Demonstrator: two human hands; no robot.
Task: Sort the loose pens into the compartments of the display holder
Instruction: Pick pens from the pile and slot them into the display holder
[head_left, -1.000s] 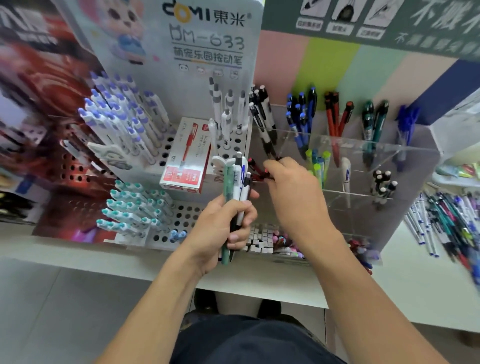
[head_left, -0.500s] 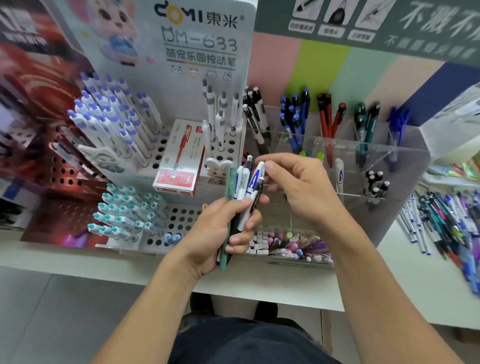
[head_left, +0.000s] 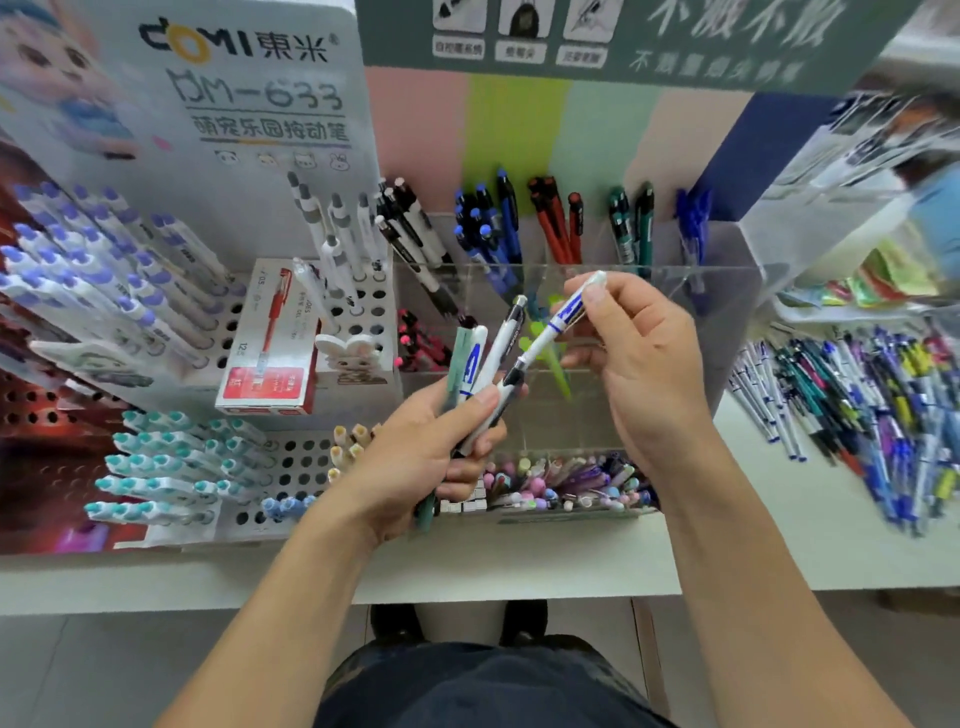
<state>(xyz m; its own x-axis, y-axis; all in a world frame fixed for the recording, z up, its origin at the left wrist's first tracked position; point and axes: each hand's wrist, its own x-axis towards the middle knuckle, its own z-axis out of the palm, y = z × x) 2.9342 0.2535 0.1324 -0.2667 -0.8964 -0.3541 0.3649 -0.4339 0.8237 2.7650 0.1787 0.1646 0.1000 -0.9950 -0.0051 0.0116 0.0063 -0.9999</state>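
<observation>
My left hand (head_left: 415, 457) grips a bundle of pens (head_left: 478, 364), white, green and black ones, in front of the clear acrylic display holder (head_left: 727, 312). My right hand (head_left: 639, 353) pinches a white pen with blue markings (head_left: 558, 325) near its top end; the pen slants down-left, its dark tip beside the bundle. The holder's back compartments hold black-white, blue, red, green and blue pens standing upright. A front compartment (head_left: 561, 483) is full of pastel pens.
A white perforated stand (head_left: 311, 462) with purple-capped and teal-capped pens is at the left, with a red pen box (head_left: 265, 364) lying on it. A pile of loose pens (head_left: 857, 410) lies on the white counter at the right.
My right hand left the holder's compartment, came to the bundle, and has drawn one white-and-blue pen up and to the right out of it. My left hand has kept the bundle.
</observation>
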